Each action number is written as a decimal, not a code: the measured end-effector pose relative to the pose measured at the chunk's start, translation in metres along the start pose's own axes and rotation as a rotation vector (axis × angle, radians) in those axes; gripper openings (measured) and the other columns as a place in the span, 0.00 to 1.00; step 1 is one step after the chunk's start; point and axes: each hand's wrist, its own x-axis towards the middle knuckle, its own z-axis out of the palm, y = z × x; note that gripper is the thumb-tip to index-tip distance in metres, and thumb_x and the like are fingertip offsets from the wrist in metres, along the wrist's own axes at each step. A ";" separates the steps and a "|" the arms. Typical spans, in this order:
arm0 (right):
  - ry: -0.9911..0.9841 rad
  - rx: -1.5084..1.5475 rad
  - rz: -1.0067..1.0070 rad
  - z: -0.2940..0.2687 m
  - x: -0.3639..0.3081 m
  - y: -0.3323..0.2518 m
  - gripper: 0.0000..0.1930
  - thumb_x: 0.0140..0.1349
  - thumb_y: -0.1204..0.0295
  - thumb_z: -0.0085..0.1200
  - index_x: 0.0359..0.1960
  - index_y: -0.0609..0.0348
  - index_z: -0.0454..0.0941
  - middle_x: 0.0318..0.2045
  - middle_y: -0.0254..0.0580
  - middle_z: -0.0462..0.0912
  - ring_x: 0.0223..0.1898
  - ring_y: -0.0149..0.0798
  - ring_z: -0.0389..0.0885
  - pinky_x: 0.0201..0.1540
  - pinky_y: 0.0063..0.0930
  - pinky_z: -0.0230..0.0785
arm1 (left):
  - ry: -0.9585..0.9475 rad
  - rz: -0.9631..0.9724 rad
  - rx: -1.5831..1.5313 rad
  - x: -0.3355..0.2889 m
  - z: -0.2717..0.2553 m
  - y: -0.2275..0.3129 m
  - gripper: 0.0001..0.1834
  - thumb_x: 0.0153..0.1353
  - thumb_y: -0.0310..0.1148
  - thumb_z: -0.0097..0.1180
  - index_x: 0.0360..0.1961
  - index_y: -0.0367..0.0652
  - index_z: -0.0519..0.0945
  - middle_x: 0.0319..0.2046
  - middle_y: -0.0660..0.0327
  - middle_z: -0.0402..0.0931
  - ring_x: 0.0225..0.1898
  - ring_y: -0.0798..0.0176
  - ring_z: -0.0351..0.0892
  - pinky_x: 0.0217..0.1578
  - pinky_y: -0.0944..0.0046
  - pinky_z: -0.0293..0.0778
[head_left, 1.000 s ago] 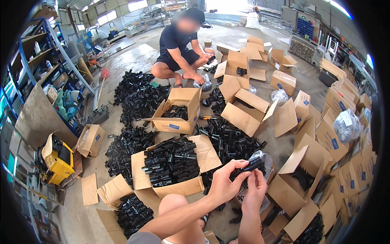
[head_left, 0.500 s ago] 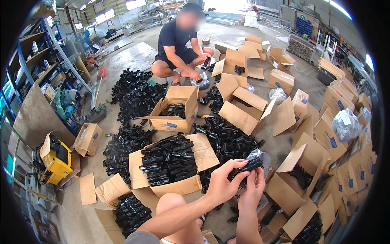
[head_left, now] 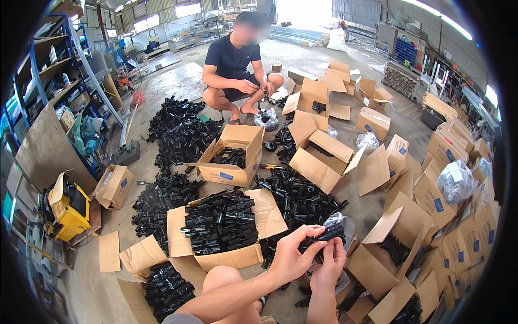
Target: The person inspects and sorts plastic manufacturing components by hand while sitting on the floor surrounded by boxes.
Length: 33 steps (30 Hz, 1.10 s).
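Both my hands are closed on one short black tube-like fitting (head_left: 330,233). My left hand (head_left: 295,254) pinches its near-left end between thumb and fingers. From below, the fingers of my right hand (head_left: 328,265) grip it. Just beyond it lies a clear plastic bag (head_left: 335,218), partly hidden. In front of my knees stands an open cardboard box (head_left: 229,259) packed with rows of black fittings (head_left: 220,224). A loose heap of similar black fittings (head_left: 302,197) spreads on the floor beyond my hands.
A co-worker (head_left: 232,65) squats at the far side, handling a small black part over a plastic bag (head_left: 266,120). Another open box (head_left: 229,175) stands mid-floor. Open and stacked cartons (head_left: 437,197) crowd the right. A yellow machine (head_left: 70,210) and blue shelves (head_left: 54,70) line the left.
My view has tilted slightly upward; my hands keep the same grip on the black fitting. The co-worker has sat up and lifted a hand from the bag, bringing both hands together.
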 end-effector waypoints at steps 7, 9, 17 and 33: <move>0.035 -0.041 -0.124 0.005 -0.002 -0.002 0.06 0.73 0.75 0.51 0.48 0.60 0.76 0.43 0.33 0.80 0.45 0.25 0.77 0.50 0.22 0.67 | -0.047 -0.063 -0.015 0.001 0.001 0.007 0.14 0.62 0.21 0.63 0.49 0.33 0.80 0.51 0.50 0.83 0.53 0.57 0.83 0.55 0.61 0.76; 0.039 -0.059 -0.078 0.002 0.002 -0.003 0.07 0.73 0.75 0.52 0.48 0.60 0.76 0.43 0.32 0.80 0.45 0.25 0.77 0.50 0.22 0.68 | -0.040 -0.015 0.009 0.002 0.001 0.003 0.14 0.62 0.21 0.64 0.49 0.33 0.80 0.51 0.50 0.83 0.53 0.57 0.83 0.54 0.61 0.77; 0.041 -0.102 -0.117 0.003 0.000 -0.003 0.07 0.74 0.72 0.52 0.48 0.60 0.77 0.42 0.30 0.80 0.44 0.24 0.77 0.49 0.21 0.68 | -0.044 0.002 0.030 0.000 -0.002 0.004 0.14 0.61 0.21 0.64 0.48 0.34 0.80 0.50 0.49 0.83 0.52 0.57 0.84 0.53 0.60 0.77; -0.141 -0.330 -0.009 -0.028 -0.008 -0.022 0.18 0.64 0.78 0.63 0.55 0.73 0.76 0.45 0.44 0.84 0.42 0.32 0.84 0.47 0.27 0.80 | -0.261 -0.345 -0.164 0.012 -0.018 0.014 0.18 0.65 0.24 0.62 0.56 0.37 0.76 0.53 0.55 0.80 0.49 0.65 0.82 0.52 0.63 0.77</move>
